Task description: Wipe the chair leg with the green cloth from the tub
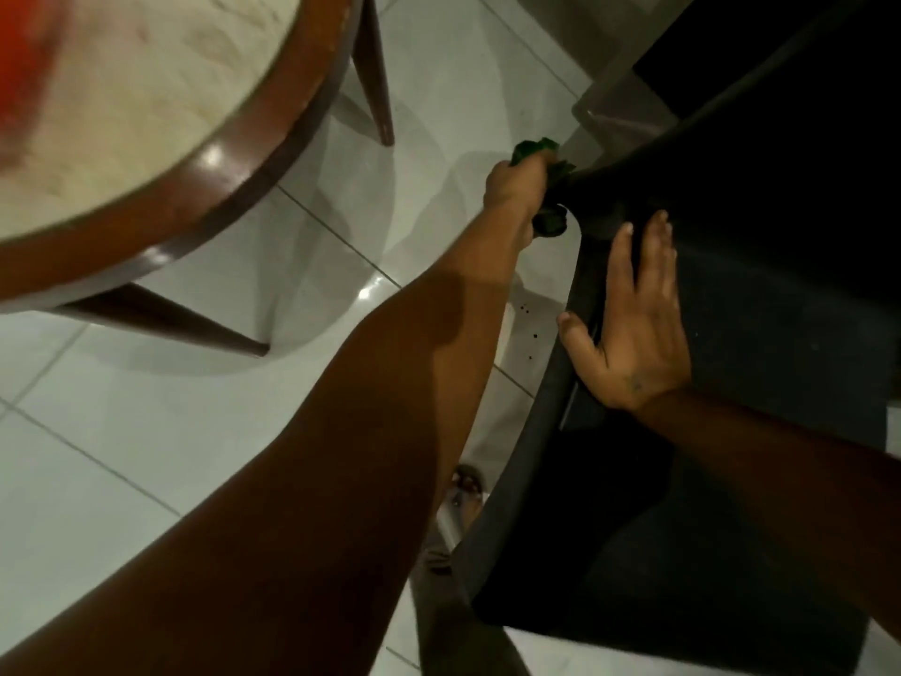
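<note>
Reaching down past the seat, the left hand (514, 187) clenched the green cloth (546, 187) against the dark chair (731, 265) at the top of its leg. The right hand (634, 324) lay flat, fingers spread, on the seat edge, beside a round table (205, 187).

The green cloth (546, 187) was bunched up, dark and crumpled, pressed against the top of the black chair leg (580, 187) just under the seat's corner.
</note>
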### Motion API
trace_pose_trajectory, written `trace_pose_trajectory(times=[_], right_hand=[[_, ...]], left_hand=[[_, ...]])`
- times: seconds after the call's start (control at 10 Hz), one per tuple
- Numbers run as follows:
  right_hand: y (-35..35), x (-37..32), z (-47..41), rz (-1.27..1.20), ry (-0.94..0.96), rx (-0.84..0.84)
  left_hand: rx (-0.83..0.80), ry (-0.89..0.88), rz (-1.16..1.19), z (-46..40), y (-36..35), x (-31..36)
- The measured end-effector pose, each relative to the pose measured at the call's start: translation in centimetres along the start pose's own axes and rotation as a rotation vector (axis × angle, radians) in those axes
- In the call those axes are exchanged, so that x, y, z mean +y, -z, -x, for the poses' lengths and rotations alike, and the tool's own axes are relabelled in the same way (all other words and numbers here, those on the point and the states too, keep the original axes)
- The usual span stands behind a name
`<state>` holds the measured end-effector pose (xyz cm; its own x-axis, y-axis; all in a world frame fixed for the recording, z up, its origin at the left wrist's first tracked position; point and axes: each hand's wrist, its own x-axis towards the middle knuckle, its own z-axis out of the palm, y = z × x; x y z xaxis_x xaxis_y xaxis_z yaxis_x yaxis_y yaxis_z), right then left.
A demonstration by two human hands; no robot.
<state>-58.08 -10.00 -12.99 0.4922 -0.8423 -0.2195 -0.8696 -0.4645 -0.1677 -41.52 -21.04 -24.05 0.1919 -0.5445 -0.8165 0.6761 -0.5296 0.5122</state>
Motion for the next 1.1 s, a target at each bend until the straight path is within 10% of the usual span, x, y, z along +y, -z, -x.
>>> trace_pose_trajectory(times=[0.7, 1.1], right_hand=[[11.4, -34.5, -8.3, 0.025, 0.201, 0.069], [9.1, -34.7, -10.5, 0.225, 0.196, -0.035]], left_hand=[[0.277, -0.826, -0.861, 30.5, 31.2, 22.6], [0.326, -0.48, -1.554, 22.5, 35.4, 25.2]])
